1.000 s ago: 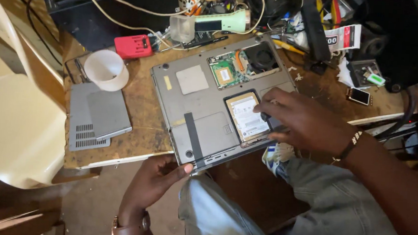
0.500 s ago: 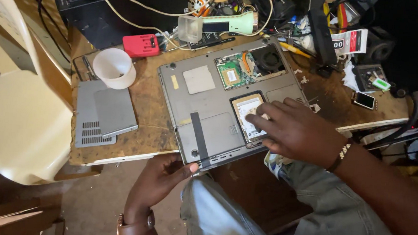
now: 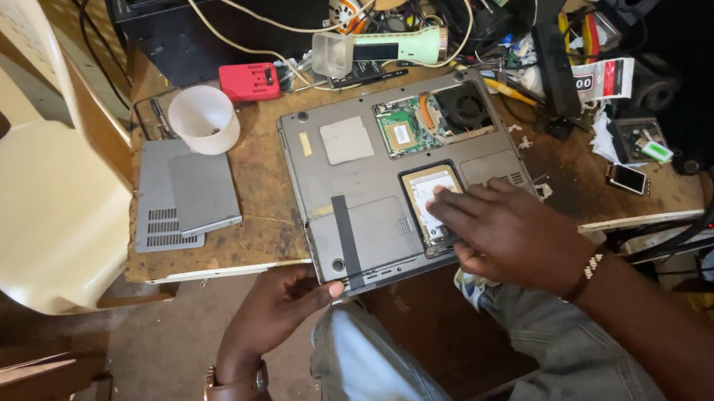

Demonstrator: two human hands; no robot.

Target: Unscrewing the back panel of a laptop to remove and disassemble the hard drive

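A grey laptop (image 3: 349,200) lies upside down on the worn wooden bench, with its base covers off and a green circuit board (image 3: 404,128) and fan (image 3: 470,108) exposed. My right hand (image 3: 509,236) rests on the laptop, fingertips pressing on the hard drive (image 3: 426,190) in its open bay. My left hand (image 3: 282,308) is below the bench edge, with its thumb and fingers on the laptop's front edge beside a black strip (image 3: 346,240).
Two grey cover panels (image 3: 181,197) lie left of the laptop, beside a white cup (image 3: 203,119) and a red box (image 3: 250,81). Cables, a pale green torch (image 3: 401,43) and small parts crowd the back. A cream plastic chair (image 3: 30,203) stands left.
My right hand has slid slightly along the drive bay, fingers now on the hard drive. The view has shifted a little; the left hand stays at the front edge.
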